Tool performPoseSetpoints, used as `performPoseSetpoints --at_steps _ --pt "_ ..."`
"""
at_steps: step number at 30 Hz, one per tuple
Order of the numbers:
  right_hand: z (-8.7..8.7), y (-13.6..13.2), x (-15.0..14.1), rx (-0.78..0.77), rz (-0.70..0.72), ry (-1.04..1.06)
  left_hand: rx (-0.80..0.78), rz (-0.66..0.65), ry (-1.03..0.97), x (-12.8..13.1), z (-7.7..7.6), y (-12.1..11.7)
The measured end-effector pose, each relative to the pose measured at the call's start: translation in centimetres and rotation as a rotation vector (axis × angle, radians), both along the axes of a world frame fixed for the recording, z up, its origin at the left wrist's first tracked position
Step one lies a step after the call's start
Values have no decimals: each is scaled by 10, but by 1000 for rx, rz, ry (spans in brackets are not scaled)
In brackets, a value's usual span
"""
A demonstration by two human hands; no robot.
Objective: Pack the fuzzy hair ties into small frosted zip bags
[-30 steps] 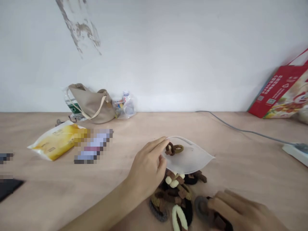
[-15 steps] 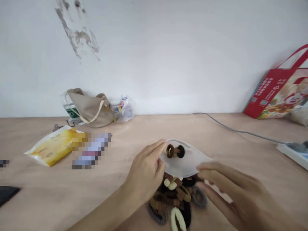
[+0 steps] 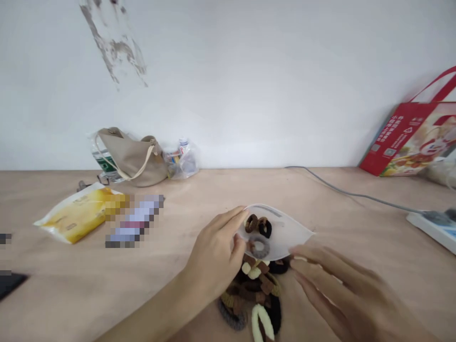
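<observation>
My left hand is closed on the left edge of a translucent white pouch, whose mouth gapes. Through the opening show a brown hair tie, a black one and a fuzzy grey one. Below the pouch lies a heap of plush hair ties in black, brown, cream and grey, partly covered by my left hand and the pouch. A cream hair tie is at its near side. By the pouch's lower right rim is my right hand, fingers stretched out, with nothing visible in them.
At the left lie a yellow packet and a blurred-out flat item. A beige handbag and a clear plastic bag stand against the wall. To the right are a grey cable, a white power strip and a red carrier bag.
A black and then a grey hair tie have gone into the pouch from the heap's right side. My right hand has risen to the pouch's rim. My left hand keeps its hold.
</observation>
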State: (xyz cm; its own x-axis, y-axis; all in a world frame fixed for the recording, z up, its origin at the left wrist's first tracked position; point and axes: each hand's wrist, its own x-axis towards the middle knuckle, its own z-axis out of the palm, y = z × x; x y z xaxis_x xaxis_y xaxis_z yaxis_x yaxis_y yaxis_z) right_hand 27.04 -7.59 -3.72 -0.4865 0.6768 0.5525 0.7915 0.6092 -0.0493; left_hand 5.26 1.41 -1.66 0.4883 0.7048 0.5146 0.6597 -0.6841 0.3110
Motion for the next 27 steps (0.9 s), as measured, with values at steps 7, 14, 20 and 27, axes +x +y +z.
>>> performPoseSetpoints --at_steps 7,14,20,27 --pt "-45 14 0 -145 -219 -86 5 -9 -8 1 0 1" --pt "-18 -8 10 -30 -74 -57 -9 -11 -4 0 -1 1" --pt "10 -4 1 21 31 -9 -4 -3 14 0 1 0" --pt "-35 12 -15 -220 4 -121 2 0 3 1 1 0"
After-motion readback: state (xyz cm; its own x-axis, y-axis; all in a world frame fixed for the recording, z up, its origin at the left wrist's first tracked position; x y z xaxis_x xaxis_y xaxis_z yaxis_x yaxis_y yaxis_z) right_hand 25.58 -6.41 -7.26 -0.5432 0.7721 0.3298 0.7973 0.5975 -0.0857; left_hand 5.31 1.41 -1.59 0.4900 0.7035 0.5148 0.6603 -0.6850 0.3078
